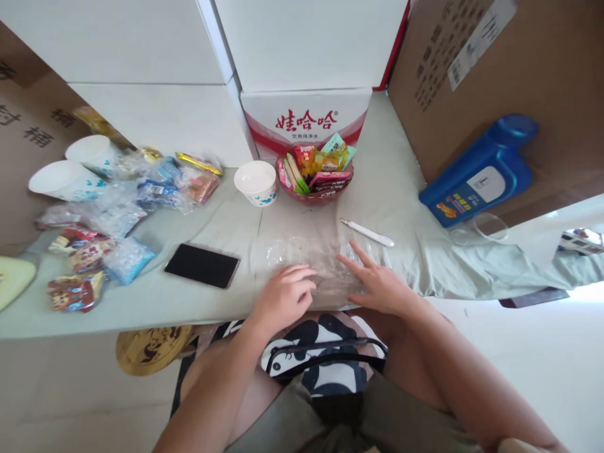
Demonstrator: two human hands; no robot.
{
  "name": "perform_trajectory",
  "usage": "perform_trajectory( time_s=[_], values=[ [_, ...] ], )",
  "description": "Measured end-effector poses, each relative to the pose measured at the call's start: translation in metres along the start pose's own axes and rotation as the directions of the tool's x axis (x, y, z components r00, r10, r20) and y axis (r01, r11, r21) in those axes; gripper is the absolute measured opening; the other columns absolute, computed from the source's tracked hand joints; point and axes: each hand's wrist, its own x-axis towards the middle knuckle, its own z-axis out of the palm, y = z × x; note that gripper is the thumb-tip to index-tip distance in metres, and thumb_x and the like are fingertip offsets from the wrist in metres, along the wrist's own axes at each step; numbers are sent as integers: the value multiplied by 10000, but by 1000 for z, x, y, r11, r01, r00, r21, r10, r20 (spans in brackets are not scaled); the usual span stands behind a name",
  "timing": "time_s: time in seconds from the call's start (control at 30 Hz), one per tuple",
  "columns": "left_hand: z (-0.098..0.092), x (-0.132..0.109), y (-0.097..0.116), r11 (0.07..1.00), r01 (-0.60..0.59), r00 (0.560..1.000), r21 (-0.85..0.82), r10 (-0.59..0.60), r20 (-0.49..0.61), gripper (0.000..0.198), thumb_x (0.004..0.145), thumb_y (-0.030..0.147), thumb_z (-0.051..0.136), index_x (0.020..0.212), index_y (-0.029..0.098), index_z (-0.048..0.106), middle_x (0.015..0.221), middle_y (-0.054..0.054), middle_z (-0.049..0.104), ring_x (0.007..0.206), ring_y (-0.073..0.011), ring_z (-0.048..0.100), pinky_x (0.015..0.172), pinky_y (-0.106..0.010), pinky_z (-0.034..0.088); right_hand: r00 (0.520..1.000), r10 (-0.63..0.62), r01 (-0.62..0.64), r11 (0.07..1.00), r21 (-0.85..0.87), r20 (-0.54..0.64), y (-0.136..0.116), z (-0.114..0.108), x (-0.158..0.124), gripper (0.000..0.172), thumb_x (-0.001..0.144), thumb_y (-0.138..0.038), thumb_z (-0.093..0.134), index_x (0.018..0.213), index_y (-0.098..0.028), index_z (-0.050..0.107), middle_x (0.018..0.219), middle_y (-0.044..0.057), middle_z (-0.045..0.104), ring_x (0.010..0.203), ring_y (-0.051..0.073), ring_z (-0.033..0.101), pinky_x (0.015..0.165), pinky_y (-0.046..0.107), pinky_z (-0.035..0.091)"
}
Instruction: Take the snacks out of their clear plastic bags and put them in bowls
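Note:
Both my hands rest on a clear, crinkled plastic bag (pixel 316 261) lying flat on the cloth-covered table (pixel 198 308) near its front edge. My left hand (pixel 283 296) has its fingers curled down onto the bag's left part. My right hand (pixel 375 283) lies flat on the bag's right part with fingers stretched out and spread. A white pen-like tool (pixel 367 232) lies just beyond my right hand. A red bowl (pixel 315 192) full of wrapped snacks stands farther back, with a white paper cup (pixel 257 182) to its left.
A black phone (pixel 202 265) lies left of my hands. Several snack packets (pixel 117 220) and two tipped paper cups (pixel 66 179) cover the table's left. A blue jug (pixel 481 173) leans on a cardboard box at right. White boxes (pixel 306 119) stand behind.

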Motion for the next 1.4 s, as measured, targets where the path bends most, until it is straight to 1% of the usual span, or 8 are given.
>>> perform_trajectory(
  time_s=[0.13, 0.3, 0.6, 0.73, 0.83, 1.0, 1.13, 1.4],
  values=[
    [-19, 7, -31, 885, 207, 916, -418, -325, -236, 209, 874, 246, 523, 803, 206, 716, 1009, -67, 784, 954, -215, 730, 902, -373, 575, 996, -88, 88, 995, 44, -20, 4, 2, -4, 957, 747, -318, 745, 1596, -379, 306, 1727, 115, 28, 1183, 344, 661, 921, 475, 556],
    [-24, 9, -36, 716, 308, 779, -626, -568, -267, 193, 843, 337, 575, 835, 202, 713, 836, -42, 764, 806, -198, 710, 784, -325, 565, 905, -190, 220, 975, 37, -381, 9, 8, -1, 365, 885, -246, 592, 1216, -296, 737, 1585, 105, 431, 1255, 315, 568, 1053, 529, 456],
    [-20, 14, -38, 672, 280, 787, -686, -570, -237, 213, 783, 378, 662, 887, 192, 671, 800, -40, 729, 784, -184, 699, 758, -321, 567, 707, -52, 300, 925, 233, -705, 15, 6, 10, 410, 974, -427, 424, 889, -268, 792, 1215, 87, 729, 1316, 296, 559, 1104, 534, 430],
    [-21, 11, -42, 637, 325, 875, -699, -483, -33, 481, 672, 318, 773, 1108, 206, 604, 885, -36, 745, 845, -188, 719, 774, -314, 565, 655, 96, 329, 856, 398, -750, 17, 6, 16, 476, 992, -477, 373, 817, -254, 755, 1037, 91, 774, 1207, 278, 650, 1083, 515, 466],
    [-20, 9, -42, 645, 356, 892, -676, -450, 41, 452, 677, 270, 753, 1092, 207, 586, 814, 0, 715, 795, -161, 704, 778, -302, 552, 653, 234, 271, 816, 511, -720, 17, 4, 19, 510, 983, -543, 361, 782, -252, 728, 960, 91, 780, 1150, 284, 680, 1054, 498, 485],
    [-19, 14, -38, 487, 225, 830, -844, -550, -96, 389, 694, 307, 717, 1038, 214, 561, 843, 16, 642, 697, -122, 666, 662, -271, 543, 637, 375, 193, 768, 610, -674, 16, 2, 25, 536, 958, -603, 361, 718, -229, 660, 688, 61, 715, 770, 232, 701, 823, 386, 545],
    [-19, 22, -33, 337, 218, 761, -916, -646, -56, 361, 667, 252, 672, 1005, 233, 544, 838, 37, 595, 457, -30, 434, 414, -184, 300, 672, 415, 128, 751, 648, -614, 17, 2, 29, 484, 934, -589, 397, 781, -212, 659, 509, -7, 580, 490, 161, 544, 579, 296, 461],
    [-17, 24, -38, 420, 402, 694, -813, -719, -29, 223, 757, 402, 652, 838, 204, 588, 599, 48, 485, 446, -65, 342, 410, -203, 189, 763, 445, -13, 736, 677, -469, 23, 8, 25, 299, 846, -440, 485, 904, -200, 656, 644, 3, 669, 460, 142, 521, 542, 287, 411]
  ],
)
